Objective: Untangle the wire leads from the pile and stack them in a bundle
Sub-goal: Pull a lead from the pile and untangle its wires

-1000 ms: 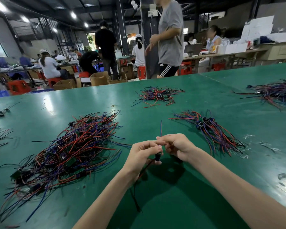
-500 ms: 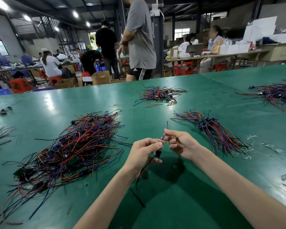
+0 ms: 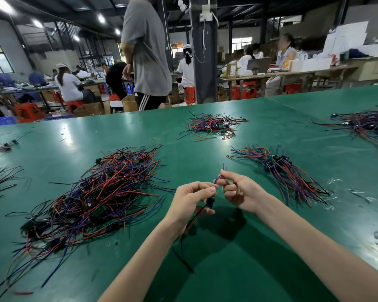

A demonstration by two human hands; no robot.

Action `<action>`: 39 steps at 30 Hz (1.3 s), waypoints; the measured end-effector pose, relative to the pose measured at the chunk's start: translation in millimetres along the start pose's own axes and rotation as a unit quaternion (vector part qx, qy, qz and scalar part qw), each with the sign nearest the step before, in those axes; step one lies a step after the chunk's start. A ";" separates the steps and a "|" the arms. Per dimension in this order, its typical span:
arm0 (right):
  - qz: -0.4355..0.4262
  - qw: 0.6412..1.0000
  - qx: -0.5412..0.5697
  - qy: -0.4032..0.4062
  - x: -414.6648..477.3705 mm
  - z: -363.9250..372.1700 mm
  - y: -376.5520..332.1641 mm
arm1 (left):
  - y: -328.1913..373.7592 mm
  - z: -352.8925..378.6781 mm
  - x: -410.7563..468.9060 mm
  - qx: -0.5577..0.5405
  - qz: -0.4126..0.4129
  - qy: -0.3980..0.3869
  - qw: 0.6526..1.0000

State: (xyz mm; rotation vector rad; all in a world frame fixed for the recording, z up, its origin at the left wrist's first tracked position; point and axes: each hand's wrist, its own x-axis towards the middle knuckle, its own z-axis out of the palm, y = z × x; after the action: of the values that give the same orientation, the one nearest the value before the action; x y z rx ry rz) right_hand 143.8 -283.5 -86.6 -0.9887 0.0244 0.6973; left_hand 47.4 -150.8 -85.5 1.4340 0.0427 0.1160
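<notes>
1. Grip first: the left hand (image 3: pixel 191 200) pinches the wire lead (image 3: pixel 210 202) at its small dark module, above the desk (image 3: pixel 194 158) between the pile (image 3: pixel 100 197) and the bundle (image 3: pixel 286 177).
2. The right hand (image 3: pixel 240 191) pinches the blue strands; draw along them to the tips to straighten them.
3. Gather the dangling red and black tails before laying the lead parallel on the bundle.

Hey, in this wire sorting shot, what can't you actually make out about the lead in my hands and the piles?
Head view, lead: its connector is mostly hidden by the left hand's fingers, type unreadable.
Head view, right hand: curled fingers cover its grip on the lead.
Head view, tangled pile: the lead count is lost in overlap.
Head view, far pile: cut off by the right edge.
</notes>
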 end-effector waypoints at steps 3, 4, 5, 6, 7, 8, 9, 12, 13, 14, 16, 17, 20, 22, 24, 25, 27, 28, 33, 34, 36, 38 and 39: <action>0.001 1.000 -0.026 0.010 -0.5 -1.7 -0.4 | 0.1 -0.4 -0.2 0.000 -0.005 0.001 1.000; -0.002 0.999 -0.039 0.016 -0.5 -2.0 -0.9 | -0.1 -0.2 -0.4 0.001 -0.007 0.001 1.000; -0.006 0.998 -0.051 0.022 -0.8 -2.6 -1.4 | -0.1 -0.1 -0.6 0.001 -0.011 0.002 1.000; -0.010 0.998 -0.059 0.026 -0.6 -2.7 -1.7 | -0.3 0.1 -0.6 0.002 -0.013 0.004 1.000; -0.014 0.998 -0.062 0.028 -0.5 -2.6 -2.0 | -0.2 0.1 -0.7 0.002 -0.015 0.005 1.000; -0.018 0.998 -0.060 0.028 -0.4 -2.3 -2.1 | 0.1 0.2 -0.6 0.002 -0.016 0.007 1.000; -0.022 0.998 -0.055 0.027 -0.2 -2.0 -2.2 | 0.8 0.0 -0.5 0.002 -0.015 0.007 1.000; -0.032 0.998 -0.045 0.026 0.4 -2.1 -1.5 | 2.2 -0.2 -0.5 0.001 -0.011 0.008 1.000; -0.034 0.998 -0.046 0.026 0.3 -2.3 -1.2 | 2.3 0.0 -1.0 0.001 -0.011 0.008 1.000; -0.036 0.998 -0.048 0.025 0.0 -2.7 -1.2 | 2.0 0.2 -1.6 0.001 -0.012 0.008 1.000; -0.041 0.997 -0.055 0.026 0.0 -3.8 -1.1 | 1.1 0.2 -2.2 0.000 -0.015 0.008 1.000; -0.046 0.997 -0.060 0.030 -0.3 -4.2 -1.3 | 1.0 -0.1 -2.1 0.001 -0.015 0.007 1.000; -0.075 0.991 -0.090 0.059 0.6 -4.9 -0.2 | 1.5 -1.4 -0.5 0.008 -0.016 0.003 1.000; -0.102 0.986 -0.100 0.083 1.2 -4.8 0.7 | 0.7 -2.1 -1.1 0.013 -0.018 -0.001 1.000; -0.125 0.984 -0.086 0.092 1.9 -5.3 -0.3 | 0.3 -2.1 -2.2 0.019 -0.020 -0.009 1.000; -0.134 0.984 -0.079 0.089 1.8 -5.8 -1.5 | 0.3 -1.8 -2.6 0.021 -0.019 -0.015 0.999; -0.145 0.983 -0.078 0.083 1.6 -7.1 -3.5 | 0.5 -0.5 -3.0 0.025 -0.017 -0.027 0.999; -0.151 0.981 -0.087 0.081 1.7 -7.9 -3.7 | 0.8 0.2 -3.0 0.026 -0.017 -0.031 0.999; -0.175 0.969 -0.156 0.074 2.0 -8.1 -3.2 | 0.9 -0.2 -4.2 0.032 -0.020 -0.036 0.999; -0.171 0.971 -0.150 0.070 2.0 -8.3 -3.7 | 0.9 -1.0 -4.3 0.033 -0.020 -0.035 0.999; -0.157 0.978 -0.123 0.062 2.0 -8.8 -5.4 | 1.1 -2.4 -4.0 0.034 -0.020 -0.037 0.999; -0.141 0.985 -0.089 0.053 1.9 -9.1 -7.2 | 1.0 -3.5 -3.3 0.035 -0.024 -0.042 0.998; -0.134 0.987 -0.074 0.049 1.8 -9.3 -8.5 | 0.6 -3.9 -3.0 0.036 -0.027 -0.045 0.998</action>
State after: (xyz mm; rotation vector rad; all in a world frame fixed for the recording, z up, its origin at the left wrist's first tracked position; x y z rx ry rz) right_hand 152.5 -292.7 -86.0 -1.1441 -0.0736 0.4075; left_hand 44.0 -147.2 -85.5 1.5082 0.0112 0.0050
